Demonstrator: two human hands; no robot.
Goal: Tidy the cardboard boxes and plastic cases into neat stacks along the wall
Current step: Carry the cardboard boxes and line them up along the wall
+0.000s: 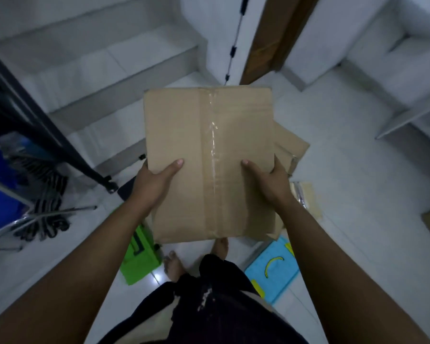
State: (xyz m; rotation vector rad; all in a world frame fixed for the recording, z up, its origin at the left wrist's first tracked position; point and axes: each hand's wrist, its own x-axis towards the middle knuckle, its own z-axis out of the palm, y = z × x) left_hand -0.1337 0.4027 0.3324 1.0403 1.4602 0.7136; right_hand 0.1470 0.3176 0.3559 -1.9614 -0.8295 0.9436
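Cardboard is pinned between both hands. The left hand point(157, 181) and right hand point(267, 181) each grip a near side of the taped cardboard box point(174, 130), thumbs flat on top and the other fingers hidden beneath. The box is held off the floor at the centre of view. More cardboard point(292, 147) pokes out under it at 3 o'clock; whether that is carried too, I cannot tell.

On the tiles lie a green plastic case point(140, 259) at 7 o'clock and a blue plastic case point(274, 269) at 5 o'clock.

This looks like the carrying step. The next move calls for setting the box down square against the white wall point(204, 33) at 12 o'clock.

No brand or writing can be read; only clear tape point(212, 135) runs along the seam.
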